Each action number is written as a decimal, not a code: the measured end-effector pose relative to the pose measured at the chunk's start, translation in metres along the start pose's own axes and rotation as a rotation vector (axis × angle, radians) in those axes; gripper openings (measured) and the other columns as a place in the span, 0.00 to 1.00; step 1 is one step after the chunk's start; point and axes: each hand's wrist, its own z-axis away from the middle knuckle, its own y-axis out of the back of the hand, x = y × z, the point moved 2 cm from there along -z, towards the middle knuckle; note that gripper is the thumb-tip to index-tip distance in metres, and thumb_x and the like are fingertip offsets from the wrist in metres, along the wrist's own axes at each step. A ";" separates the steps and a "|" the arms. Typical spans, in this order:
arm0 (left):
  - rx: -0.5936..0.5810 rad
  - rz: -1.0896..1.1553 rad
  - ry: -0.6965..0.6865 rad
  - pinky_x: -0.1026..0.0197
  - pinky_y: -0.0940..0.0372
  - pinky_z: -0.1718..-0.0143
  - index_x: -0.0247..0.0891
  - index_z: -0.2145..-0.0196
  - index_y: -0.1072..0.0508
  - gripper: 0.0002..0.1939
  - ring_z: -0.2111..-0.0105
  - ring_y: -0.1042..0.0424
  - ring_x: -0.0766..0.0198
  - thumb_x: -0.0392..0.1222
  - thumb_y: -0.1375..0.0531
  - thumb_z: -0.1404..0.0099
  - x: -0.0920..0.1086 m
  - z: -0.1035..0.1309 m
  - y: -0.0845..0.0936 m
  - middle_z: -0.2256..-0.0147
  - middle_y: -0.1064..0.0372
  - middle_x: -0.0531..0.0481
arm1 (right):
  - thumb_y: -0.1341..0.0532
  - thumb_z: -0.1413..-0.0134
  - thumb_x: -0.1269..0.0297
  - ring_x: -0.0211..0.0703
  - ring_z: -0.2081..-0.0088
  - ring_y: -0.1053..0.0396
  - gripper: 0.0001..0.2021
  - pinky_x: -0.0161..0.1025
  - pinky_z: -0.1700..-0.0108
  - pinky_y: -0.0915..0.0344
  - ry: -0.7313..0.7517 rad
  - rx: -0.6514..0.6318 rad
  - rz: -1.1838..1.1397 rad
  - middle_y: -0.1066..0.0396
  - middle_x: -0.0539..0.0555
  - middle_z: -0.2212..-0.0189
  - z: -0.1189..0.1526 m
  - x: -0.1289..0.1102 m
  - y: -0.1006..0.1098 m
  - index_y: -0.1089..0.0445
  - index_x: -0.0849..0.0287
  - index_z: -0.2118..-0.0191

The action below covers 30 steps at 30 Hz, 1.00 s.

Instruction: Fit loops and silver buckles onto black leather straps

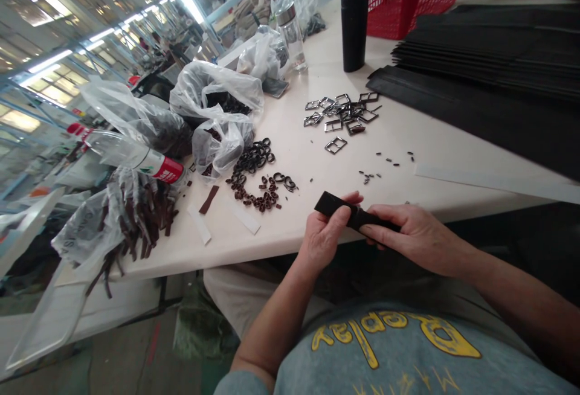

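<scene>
Both hands grip one dark strap [328, 203] just above the table's front edge. My left hand [321, 239] pinches it close to its wide, flat end, thumb on top. My right hand [419, 235] is wrapped round the narrower part, which runs back under the palm. A loop may sit on the strap between the hands, but it is too dark to tell. On the table beyond lie several small dark metal pins [370, 175] and a pile of metal buckles [334, 125]. To the left are black loops [254, 156] and brown loops [260, 199].
Clear plastic bags [217, 84], a tilted bottle [165, 170] and a bundle of brown straps [140, 214] crowd the left side. A glass bottle [294, 41], black cylinder [354, 23] and red basket [394, 17] stand behind. Black sheets [489, 57] are stacked at right.
</scene>
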 end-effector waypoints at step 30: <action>-0.086 -0.247 -0.021 0.61 0.31 0.63 0.35 0.64 0.21 0.19 0.69 0.26 0.65 0.54 0.31 0.43 0.027 -0.078 0.030 0.68 0.22 0.46 | 0.41 0.51 0.35 0.50 0.76 0.27 0.27 0.42 0.72 0.31 -0.269 0.280 0.167 0.22 0.54 0.75 -0.014 0.049 0.096 0.25 0.55 0.62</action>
